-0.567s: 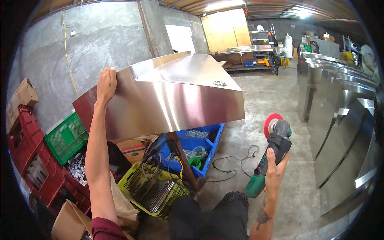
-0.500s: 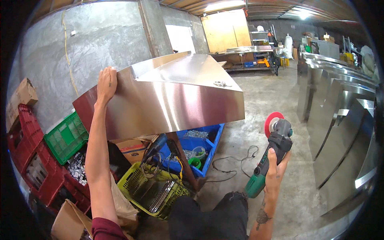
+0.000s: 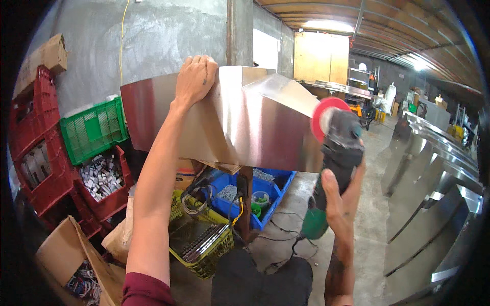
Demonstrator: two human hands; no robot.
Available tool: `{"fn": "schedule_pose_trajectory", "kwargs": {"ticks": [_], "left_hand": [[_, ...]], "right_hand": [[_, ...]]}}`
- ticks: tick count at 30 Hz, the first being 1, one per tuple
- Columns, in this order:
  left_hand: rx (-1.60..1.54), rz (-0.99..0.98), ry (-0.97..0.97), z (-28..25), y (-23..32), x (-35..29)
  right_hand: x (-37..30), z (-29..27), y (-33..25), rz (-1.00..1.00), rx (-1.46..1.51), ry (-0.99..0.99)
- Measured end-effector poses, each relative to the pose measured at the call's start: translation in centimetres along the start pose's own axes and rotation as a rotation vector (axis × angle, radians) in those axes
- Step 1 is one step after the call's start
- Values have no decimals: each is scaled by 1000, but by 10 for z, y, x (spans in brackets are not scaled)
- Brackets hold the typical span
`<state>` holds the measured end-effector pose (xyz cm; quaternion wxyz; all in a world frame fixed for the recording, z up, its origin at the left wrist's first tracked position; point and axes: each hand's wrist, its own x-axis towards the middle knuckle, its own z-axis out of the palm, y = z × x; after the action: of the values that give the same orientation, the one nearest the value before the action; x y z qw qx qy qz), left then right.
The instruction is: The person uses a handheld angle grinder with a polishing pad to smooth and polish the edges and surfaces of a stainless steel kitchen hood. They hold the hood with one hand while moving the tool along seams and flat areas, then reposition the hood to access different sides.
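Note:
My left hand is closed over the top edge of a large folded stainless-steel panel, its fingers curled out of sight behind the rim. The panel is tilted, with its broad brushed face toward me. In my right hand is a green and black angle grinder, gripped by its body with the thumb on the near side. A red-rimmed disc on its head is raised beside the panel's right end, overlapping it in view; contact cannot be made out. The grinder head is blurred.
Below the panel stand a yellow-green basket of metal rods and a blue divided bin of small parts. Red crates and a green crate are at left. Steel panels line the right; a cord trails on the floor.
The right hand has raised the grinder up and left to the panel's right end. The panel has turned, and the left hand sits further right in view. The whole view has shifted too.

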<state>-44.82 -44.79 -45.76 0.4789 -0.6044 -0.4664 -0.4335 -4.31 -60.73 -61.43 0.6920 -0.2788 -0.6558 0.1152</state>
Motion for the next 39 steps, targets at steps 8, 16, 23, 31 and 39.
{"fn": "schedule_pose_trajectory", "kwargs": {"ticks": [8, 16, 23, 31, 39], "left_hand": [[-176, -111, 177, 24, -52, -34], [-194, -78, 292, 41, -104, -51], [-147, -57, 348, 45, -112, -54], [-164, -63, 300, 46, -118, -54], [-175, -44, 337, 42, -117, -55]], "right_hand": [[25, 144, -11, -68, -148, -184], [26, 228, -26, -74, -215, -276], [27, 248, -28, -70, -275, -292], [31, 261, -30, -123, -278, -292], [57, 268, -40, -221, -286, -271]]}}
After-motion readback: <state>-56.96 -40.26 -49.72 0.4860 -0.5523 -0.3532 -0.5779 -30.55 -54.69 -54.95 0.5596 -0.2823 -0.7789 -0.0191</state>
